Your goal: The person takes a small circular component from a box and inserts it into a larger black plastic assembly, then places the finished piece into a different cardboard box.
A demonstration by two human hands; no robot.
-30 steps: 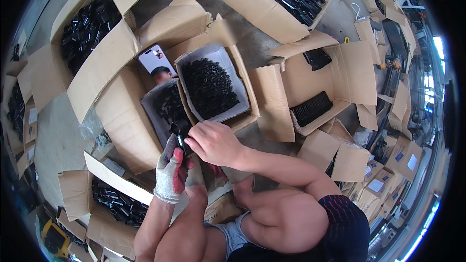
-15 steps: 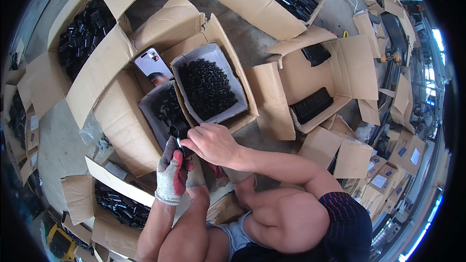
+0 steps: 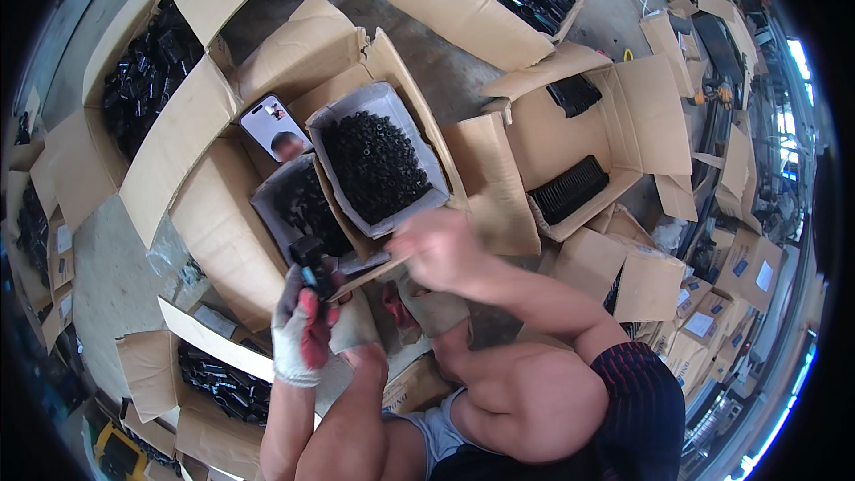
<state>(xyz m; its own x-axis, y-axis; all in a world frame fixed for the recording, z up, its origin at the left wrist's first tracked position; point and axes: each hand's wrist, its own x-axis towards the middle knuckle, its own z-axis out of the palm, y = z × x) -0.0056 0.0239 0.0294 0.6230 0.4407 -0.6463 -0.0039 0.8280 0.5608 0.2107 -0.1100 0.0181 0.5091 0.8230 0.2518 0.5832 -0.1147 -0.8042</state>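
My left hand (image 3: 301, 331), in a grey glove with a red palm, grips a black plastic part (image 3: 310, 260) with a rounded upper end. It holds the part above the near edge of a small grey-lined box (image 3: 274, 230) with loose black pieces inside. My bare right hand (image 3: 438, 251) is apart from the part, by the near right corner of a larger grey-lined box (image 3: 350, 205) heaped with small black ring-like pieces (image 3: 374, 160). Motion smears its fingers, so whether they hold anything is unclear.
A phone (image 3: 274, 129) with a lit screen leans behind the small box. Open cartons of black parts surround me: one at far left (image 3: 67, 156), one at the back (image 3: 468, 13), one at near left (image 3: 147, 365). To the right, a carton (image 3: 557, 116) holds black stacked pieces (image 3: 570, 189).
My right hand has come away from the black part and moved right. The left hand has shifted slightly left and down with the part, which is now tilted differently.
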